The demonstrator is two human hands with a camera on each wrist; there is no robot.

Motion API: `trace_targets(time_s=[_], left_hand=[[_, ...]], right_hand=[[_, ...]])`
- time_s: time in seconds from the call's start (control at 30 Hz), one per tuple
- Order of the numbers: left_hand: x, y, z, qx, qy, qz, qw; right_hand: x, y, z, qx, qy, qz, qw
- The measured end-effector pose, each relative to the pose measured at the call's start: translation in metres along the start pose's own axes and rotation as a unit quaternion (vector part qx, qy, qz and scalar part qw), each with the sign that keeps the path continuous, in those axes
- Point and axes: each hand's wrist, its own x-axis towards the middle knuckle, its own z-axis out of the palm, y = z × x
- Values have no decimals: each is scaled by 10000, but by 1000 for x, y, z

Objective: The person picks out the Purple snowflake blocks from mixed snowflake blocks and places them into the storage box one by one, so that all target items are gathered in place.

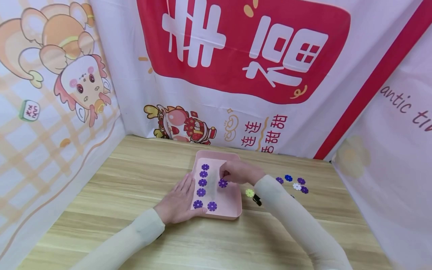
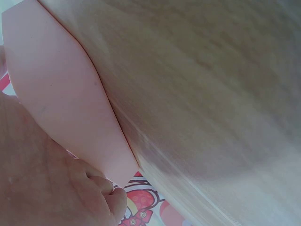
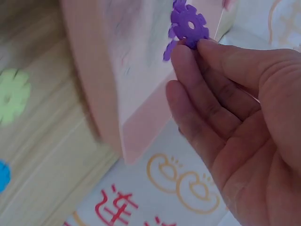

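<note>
A shallow pink tray (image 1: 227,202) lies on the wooden table. Along its left side runs a column of purple notched discs (image 1: 201,192), flower-like with a small centre hole; another purple disc (image 1: 212,206) lies to the right of the column's near end. My left hand (image 1: 177,202) rests with straight fingers along the left rim, its thumb over the near left corner. In the left wrist view the palm lies against the tray's wall (image 2: 61,80). My right hand (image 1: 241,172), over the tray's right half, pinches a purple notched disc (image 3: 190,23) between thumb and forefinger.
Right of the tray, a yellow-green disc (image 1: 249,192) lies beside a small black object (image 1: 257,200). Further right are a blue disc (image 1: 288,178), a white disc (image 1: 297,186) and several purple discs (image 1: 301,181). Printed cloth (image 1: 189,90) hangs behind the table.
</note>
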Motion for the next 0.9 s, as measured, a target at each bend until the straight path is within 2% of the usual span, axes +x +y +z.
trace_targets(time_s=[0.2, 0.4, 0.7, 0.9], left_hand=[[0, 0, -1, 20, 21, 12, 10000], [-1, 1, -3, -33, 5, -6, 10000], [-1, 1, -2, -64, 14, 49, 10000], [-1, 0, 2, -145, 155, 52, 9998]], right_hand=[[17, -13, 10, 42, -260, 150, 9995], [29, -14, 21, 101, -414, 333, 9985], [33, -12, 34, 687, -475, 487, 9953], [34, -12, 38, 678, -417, 470, 9957]])
